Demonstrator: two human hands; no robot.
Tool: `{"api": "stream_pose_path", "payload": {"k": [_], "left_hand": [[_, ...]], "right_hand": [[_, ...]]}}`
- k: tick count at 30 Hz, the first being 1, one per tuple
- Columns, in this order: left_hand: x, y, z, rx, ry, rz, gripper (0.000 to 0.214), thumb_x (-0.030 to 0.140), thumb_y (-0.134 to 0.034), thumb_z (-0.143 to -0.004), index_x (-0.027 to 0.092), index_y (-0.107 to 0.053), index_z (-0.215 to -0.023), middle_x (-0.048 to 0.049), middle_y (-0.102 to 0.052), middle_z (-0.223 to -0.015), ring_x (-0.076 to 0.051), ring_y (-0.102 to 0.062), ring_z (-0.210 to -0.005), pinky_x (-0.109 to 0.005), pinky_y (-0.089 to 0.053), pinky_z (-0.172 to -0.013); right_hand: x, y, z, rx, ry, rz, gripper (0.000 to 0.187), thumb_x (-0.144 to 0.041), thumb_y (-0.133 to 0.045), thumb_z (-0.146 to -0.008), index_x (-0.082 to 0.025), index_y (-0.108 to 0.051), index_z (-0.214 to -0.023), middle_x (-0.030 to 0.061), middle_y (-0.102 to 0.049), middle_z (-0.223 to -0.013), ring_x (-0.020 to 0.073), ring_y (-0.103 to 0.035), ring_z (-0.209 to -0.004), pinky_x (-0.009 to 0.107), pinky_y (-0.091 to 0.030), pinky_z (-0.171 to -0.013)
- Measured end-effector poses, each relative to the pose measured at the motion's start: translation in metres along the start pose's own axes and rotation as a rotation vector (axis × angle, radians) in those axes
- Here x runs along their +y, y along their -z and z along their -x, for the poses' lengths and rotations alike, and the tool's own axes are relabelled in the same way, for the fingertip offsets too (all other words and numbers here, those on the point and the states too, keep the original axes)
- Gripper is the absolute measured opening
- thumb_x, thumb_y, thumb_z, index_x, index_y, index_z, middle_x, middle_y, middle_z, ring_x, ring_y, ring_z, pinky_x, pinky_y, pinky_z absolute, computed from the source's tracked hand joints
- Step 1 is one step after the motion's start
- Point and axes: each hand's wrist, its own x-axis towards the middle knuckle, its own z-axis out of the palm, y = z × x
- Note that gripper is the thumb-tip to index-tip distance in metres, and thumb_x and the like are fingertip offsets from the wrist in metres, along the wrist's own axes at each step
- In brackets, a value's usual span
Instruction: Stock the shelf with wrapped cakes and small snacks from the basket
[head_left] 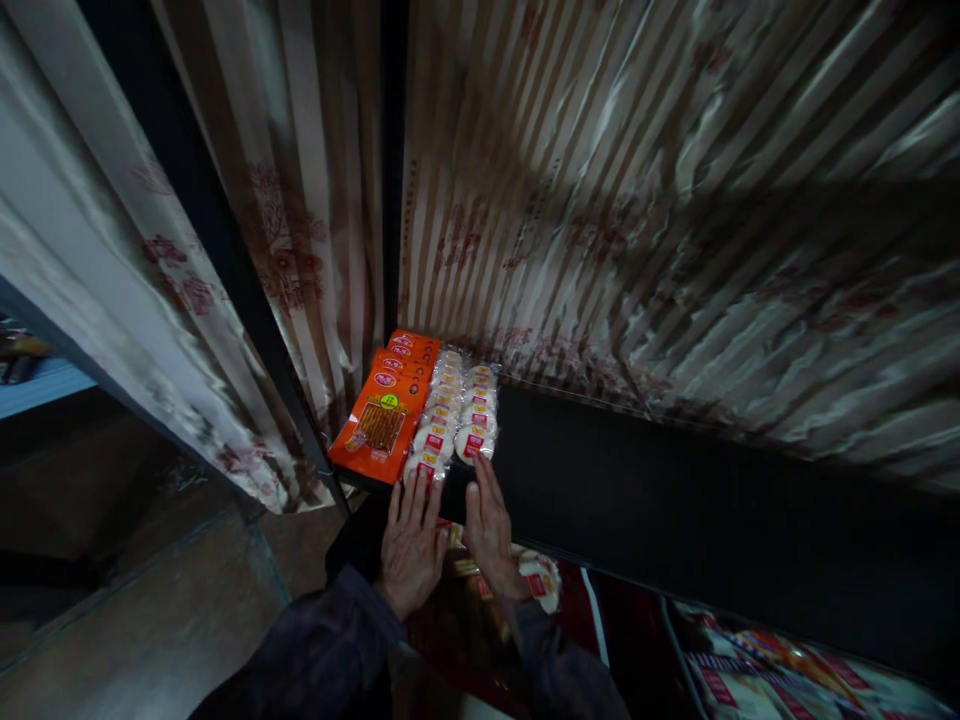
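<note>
My left hand (411, 540) and my right hand (489, 528) lie side by side at the front edge of a dark shelf (637, 480), fingers stretched out and pointing toward the goods. The fingertips of both hands touch the front ends of two rows of white round snack packs (454, 415) with red and yellow labels. Left of these rows lies a stack of orange snack packets (384, 420). Neither hand grips anything.
A striped, flowered curtain (660, 200) hangs behind and above the shelf, and another curtain panel (112, 250) hangs at the left. More packaged goods (757, 675) lie on a lower level at the bottom right. A brown floor (150, 620) shows at the lower left.
</note>
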Motion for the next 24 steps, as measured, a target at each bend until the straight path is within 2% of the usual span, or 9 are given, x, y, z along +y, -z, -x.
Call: {"api": "stream_pose_path", "payload": {"k": [3,7,12,17,21,24], "left_hand": [[-0.001,-0.009,0.001,0.017,-0.004,-0.016,0.056,0.025,-0.047,-0.093,0.01,-0.045,-0.147,-0.0156,-0.042,-0.156,-0.03,-0.025,-0.152,-0.052,-0.029,-0.12],[-0.004,-0.015,-0.002,0.021,-0.01,-0.007,0.058,0.024,-0.047,-0.09,0.008,-0.046,-0.146,-0.0157,-0.04,-0.157,-0.03,-0.025,-0.152,-0.051,-0.029,-0.12],[-0.005,-0.019,-0.004,0.024,-0.012,0.009,0.062,0.023,-0.049,-0.087,0.008,-0.045,-0.147,-0.0162,-0.037,-0.159,-0.029,-0.024,-0.152,-0.05,-0.029,-0.121],[-0.006,-0.023,-0.008,0.034,-0.031,0.01,0.058,0.022,-0.049,-0.088,0.008,-0.049,-0.144,-0.0155,-0.04,-0.157,-0.031,-0.023,-0.152,-0.051,-0.028,-0.121],[-0.009,-0.023,-0.009,0.028,-0.024,0.006,0.058,0.022,-0.048,-0.09,0.011,-0.045,-0.147,-0.0141,-0.04,-0.158,-0.03,-0.025,-0.152,-0.053,-0.027,-0.12],[-0.009,-0.024,-0.009,0.021,-0.037,-0.016,0.061,0.021,-0.048,-0.09,0.013,-0.041,-0.15,-0.0133,-0.041,-0.158,-0.03,-0.026,-0.151,-0.055,-0.024,-0.121]], "right_hand": [[-0.005,-0.012,0.009,-0.078,0.026,0.001,0.069,-0.061,-0.025,-0.099,-0.016,-0.052,-0.144,0.0114,-0.048,-0.154,0.023,-0.038,-0.147,0.049,-0.03,-0.123],[-0.008,-0.021,0.008,-0.149,0.026,-0.011,0.069,-0.061,-0.024,-0.098,-0.018,-0.053,-0.144,0.0102,-0.051,-0.151,0.0227,-0.041,-0.145,0.048,-0.033,-0.122],[-0.009,-0.024,0.002,-0.116,0.081,0.018,0.064,-0.056,-0.026,-0.1,-0.018,-0.052,-0.145,0.0093,-0.046,-0.155,0.0216,-0.039,-0.146,0.046,-0.032,-0.123],[-0.009,-0.024,-0.004,-0.142,0.07,0.073,0.067,-0.055,-0.024,-0.1,-0.012,-0.054,-0.142,0.0139,-0.048,-0.153,0.0227,-0.037,-0.147,0.046,-0.03,-0.124],[-0.012,-0.022,-0.01,-0.1,0.092,0.087,0.065,-0.054,-0.025,-0.1,-0.015,-0.053,-0.143,0.0112,-0.042,-0.158,0.0219,-0.033,-0.149,0.046,-0.028,-0.125],[-0.012,-0.024,-0.014,-0.13,0.121,0.103,0.063,-0.053,-0.025,-0.101,-0.014,-0.052,-0.144,0.0109,-0.043,-0.157,0.0216,-0.032,-0.15,0.046,-0.026,-0.125]]}}
